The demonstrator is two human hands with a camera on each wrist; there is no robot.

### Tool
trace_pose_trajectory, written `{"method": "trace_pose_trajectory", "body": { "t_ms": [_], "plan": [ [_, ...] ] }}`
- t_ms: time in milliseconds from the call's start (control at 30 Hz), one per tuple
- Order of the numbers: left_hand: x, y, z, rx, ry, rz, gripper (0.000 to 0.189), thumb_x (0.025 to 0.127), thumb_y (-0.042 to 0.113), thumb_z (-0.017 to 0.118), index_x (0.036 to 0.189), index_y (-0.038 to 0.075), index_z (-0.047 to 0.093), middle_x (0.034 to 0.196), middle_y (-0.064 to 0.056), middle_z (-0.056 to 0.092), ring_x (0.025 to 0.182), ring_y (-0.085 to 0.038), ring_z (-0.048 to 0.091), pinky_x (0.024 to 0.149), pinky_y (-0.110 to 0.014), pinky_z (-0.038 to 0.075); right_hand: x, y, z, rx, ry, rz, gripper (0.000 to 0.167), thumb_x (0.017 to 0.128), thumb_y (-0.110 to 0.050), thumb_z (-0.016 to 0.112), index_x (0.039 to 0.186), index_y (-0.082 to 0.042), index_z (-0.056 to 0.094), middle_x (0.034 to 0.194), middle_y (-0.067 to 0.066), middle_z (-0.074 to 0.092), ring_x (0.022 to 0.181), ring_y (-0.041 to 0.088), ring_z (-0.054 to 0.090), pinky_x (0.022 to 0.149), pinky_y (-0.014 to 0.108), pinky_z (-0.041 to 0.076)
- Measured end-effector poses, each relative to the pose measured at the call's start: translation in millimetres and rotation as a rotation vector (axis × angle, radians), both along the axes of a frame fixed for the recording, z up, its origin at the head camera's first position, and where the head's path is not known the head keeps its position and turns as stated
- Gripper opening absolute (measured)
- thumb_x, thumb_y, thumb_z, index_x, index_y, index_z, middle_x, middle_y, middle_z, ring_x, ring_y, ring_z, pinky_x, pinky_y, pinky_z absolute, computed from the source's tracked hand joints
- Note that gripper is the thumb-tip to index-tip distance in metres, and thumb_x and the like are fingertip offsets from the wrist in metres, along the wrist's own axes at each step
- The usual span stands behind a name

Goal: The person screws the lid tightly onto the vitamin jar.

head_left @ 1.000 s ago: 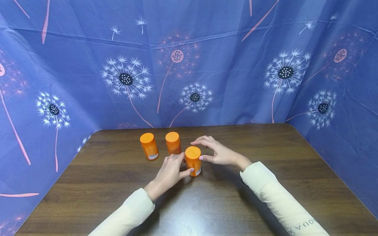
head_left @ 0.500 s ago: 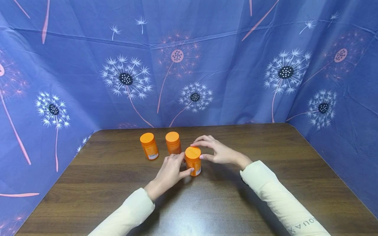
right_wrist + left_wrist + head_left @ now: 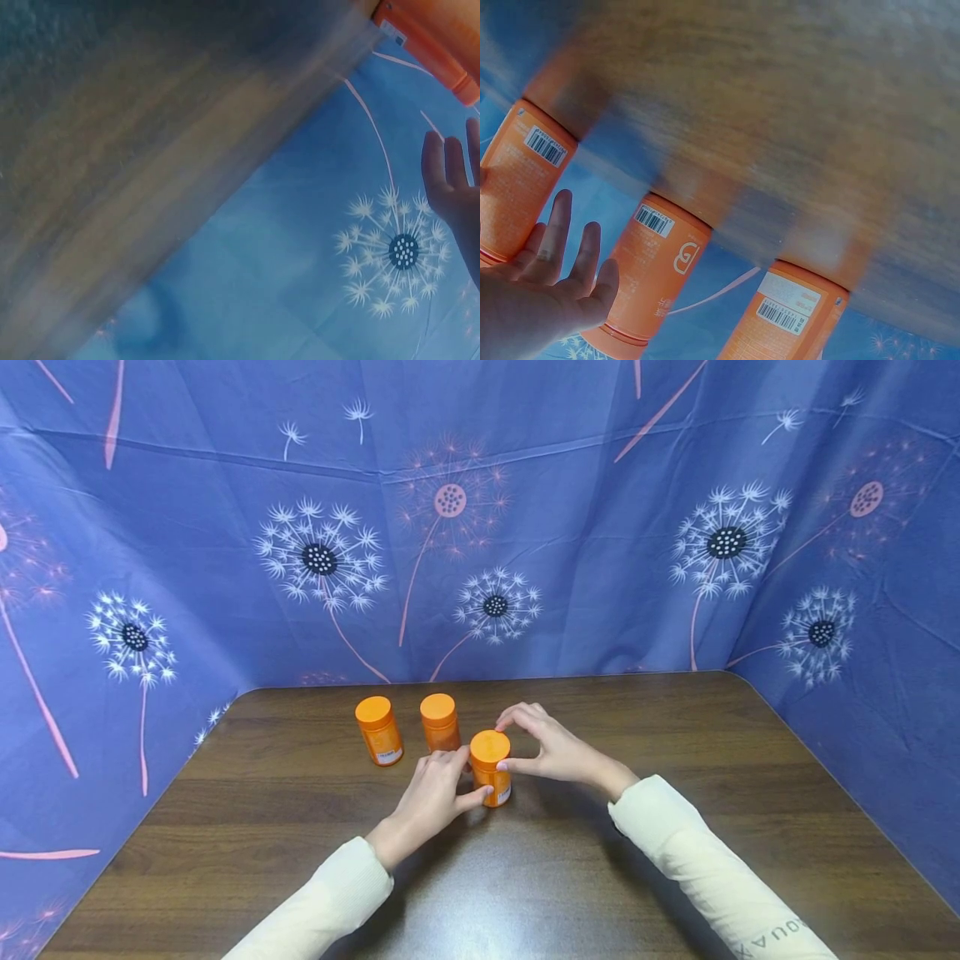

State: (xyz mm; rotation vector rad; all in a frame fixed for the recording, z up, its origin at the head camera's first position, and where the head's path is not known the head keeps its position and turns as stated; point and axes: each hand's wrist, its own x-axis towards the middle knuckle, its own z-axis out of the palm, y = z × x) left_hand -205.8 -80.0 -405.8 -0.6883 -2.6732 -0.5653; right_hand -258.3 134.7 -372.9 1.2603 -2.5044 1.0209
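Note:
An orange pill bottle with a flat orange lid stands upright on the brown wooden table. My left hand grips its body from the left, thumb in front and fingers behind. At the lid's right side, my right hand pinches the rim between thumb and fingers. In the left wrist view the held bottle appears upside down beside the left hand's fingers. From the right wrist, part of an orange bottle shows above the right hand's fingers.
Two similar orange bottles stand upright behind and to the left: one bottle close to my left hand, the other bottle farther left. A blue dandelion-print cloth hangs around the table's back and sides.
My right hand's fingers and thumb have closed in from around the lid onto its rim. The left hand and all the bottles have stayed in place.

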Motion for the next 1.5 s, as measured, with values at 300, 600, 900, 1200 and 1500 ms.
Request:
{"method": "trace_pose_trajectory", "body": {
  "t_ms": [300,600,900,1200,1500],
  "plan": [
    [0.3,0.2,0.9,0.005,0.007,-0.001,0.040,0.078,0.043,0.068,0.104,0.015,0.054,0.087,-0.001,0.065,0.084,-0.017,0.057,0.080,-0.042,0.041,3.1,-5.3,-7.1,-0.054,0.015,-0.067,0.046,0.070,-0.034,0.077,0.102,-0.014,0.050,0.107,-0.001,0.053,0.106,0.015,0.043,0.092,0.040,0.038],
    [0.2,0.1,0.8,0.010,0.003,-0.005,0.041,0.078,0.043,0.068,0.104,0.016,0.053,0.087,0.000,0.065,0.084,-0.017,0.057,0.081,-0.043,0.041,3.7,-4.9,-6.6,-0.052,-0.013,-0.076,0.050,0.069,-0.035,0.078,0.105,-0.013,0.050,0.108,-0.003,0.052,0.108,0.016,0.042,0.094,0.042,0.038],
    [0.4,0.1,0.0,0.001,0.007,-0.008,0.041,0.078,0.044,0.068,0.104,0.015,0.053,0.087,0.000,0.065,0.084,-0.017,0.057,0.081,-0.043,0.042,2.2,1.5,-1.2,0.002,-0.054,0.059,0.056,0.077,-0.031,0.072,0.125,-0.013,0.049,0.126,-0.003,0.049,0.118,0.017,0.039,0.100,0.047,0.030],
    [0.7,-0.7,-1.1,0.004,0.003,-0.012,0.043,0.078,0.044,0.068,0.107,0.016,0.053,0.088,0.000,0.065,0.084,-0.017,0.057,0.082,-0.043,0.041,-0.9,5.4,3.7,0.060,-0.072,0.155,0.051,0.085,-0.022,0.063,0.132,-0.018,0.044,0.131,-0.002,0.047,0.120,0.017,0.039,0.102,0.050,0.025],
    [0.4,-0.7,-1.2,0.003,0.007,-0.006,0.043,0.077,0.044,0.068,0.106,0.016,0.053,0.088,0.000,0.066,0.085,-0.017,0.058,0.080,-0.042,0.041,-2.8,6.9,6.6,0.085,-0.085,0.158,0.047,0.087,-0.022,0.060,0.131,-0.015,0.047,0.131,0.002,0.046,0.122,0.019,0.038,0.102,0.052,0.026]
  ]
}}
